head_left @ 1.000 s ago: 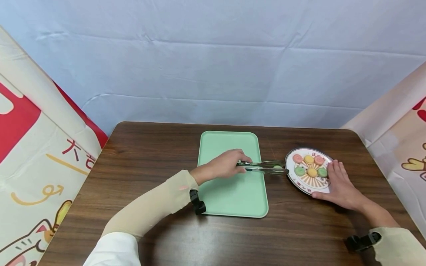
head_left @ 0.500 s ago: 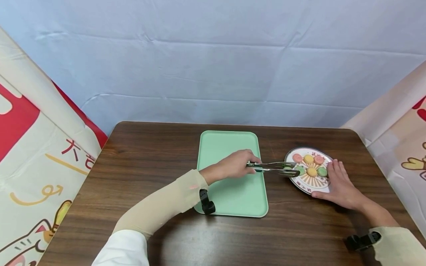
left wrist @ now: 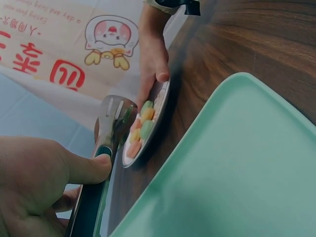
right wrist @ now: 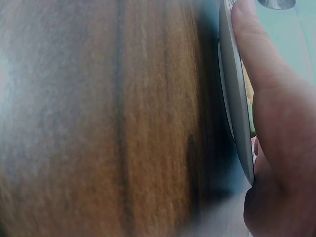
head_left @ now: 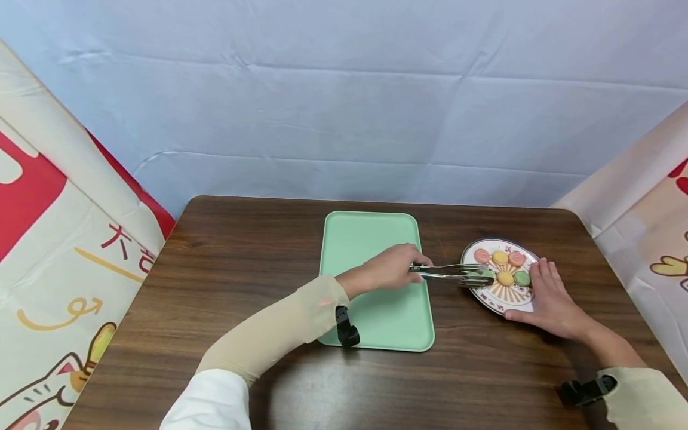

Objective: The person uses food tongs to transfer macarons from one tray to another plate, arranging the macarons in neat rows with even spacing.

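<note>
In the head view my left hand [head_left: 395, 266] grips metal serving tongs [head_left: 451, 273] by the handle, reaching across a pale green tray [head_left: 384, 322]. Their slotted heads overlap the left side of a round patterned plate [head_left: 497, 301], partly covering a green macaron [head_left: 487, 273]. Green also shows between the tong heads in the left wrist view; I cannot tell whether it is a macaron. Pink macarons [head_left: 516, 258], a yellow macaron [head_left: 505, 278] and another green macaron [head_left: 521, 278] lie on the plate. My right hand [head_left: 553, 301] rests on the plate's right rim, fingers straight.
Tray and plate stand apart on a dark wooden table [head_left: 258, 251]. A pale cloth [head_left: 344, 107] hangs behind it, and printed cloths hang at both sides. Black wrist cameras [head_left: 346, 328] are strapped to both forearms.
My left hand and the tongs have moved right, from the plate's left edge to over its left green macaron. The tong heads stand closer together. My right hand stays on the plate.
</note>
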The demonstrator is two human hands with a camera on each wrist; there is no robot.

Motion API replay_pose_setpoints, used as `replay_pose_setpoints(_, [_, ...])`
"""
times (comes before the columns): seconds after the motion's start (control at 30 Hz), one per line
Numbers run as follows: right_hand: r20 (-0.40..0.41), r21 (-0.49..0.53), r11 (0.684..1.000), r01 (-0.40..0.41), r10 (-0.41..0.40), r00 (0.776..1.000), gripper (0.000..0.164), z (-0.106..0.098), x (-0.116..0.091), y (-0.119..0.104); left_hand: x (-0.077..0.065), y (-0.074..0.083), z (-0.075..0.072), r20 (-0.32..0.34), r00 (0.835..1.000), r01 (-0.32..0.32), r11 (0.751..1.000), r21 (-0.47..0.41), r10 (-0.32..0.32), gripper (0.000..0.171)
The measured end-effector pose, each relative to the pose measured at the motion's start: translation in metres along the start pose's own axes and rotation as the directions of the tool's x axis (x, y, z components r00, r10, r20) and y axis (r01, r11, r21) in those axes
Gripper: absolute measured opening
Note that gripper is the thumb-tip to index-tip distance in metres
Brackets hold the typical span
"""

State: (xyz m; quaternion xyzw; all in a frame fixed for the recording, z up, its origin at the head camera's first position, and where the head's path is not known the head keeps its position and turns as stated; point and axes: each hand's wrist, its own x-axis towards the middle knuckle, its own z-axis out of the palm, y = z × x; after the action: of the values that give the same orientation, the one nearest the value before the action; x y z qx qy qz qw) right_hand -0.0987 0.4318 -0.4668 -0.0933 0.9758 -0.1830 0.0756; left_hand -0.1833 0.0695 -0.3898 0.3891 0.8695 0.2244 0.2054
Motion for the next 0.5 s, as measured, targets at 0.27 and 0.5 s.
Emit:
replay_pose_setpoints(0.27, [0.003, 0.013, 1.0, -0.003, 0.003, 1.0, 0.134, -0.001, 0.0, -0.002, 0.011, 0.008, 0.009, 0.013, 1.0, -0.022, 0.999, 0.03, 0.022, 0.041])
replay_pose_setpoints(0.5, [0.004, 0.013, 1.0, -0.008, 0.008, 1.0, 0.134, -0.001, 0.0, -0.002, 0.018, 0.016, 0.017, 0.007, 1.0, -0.011, 0.999, 0.032, 0.011, 0.04])
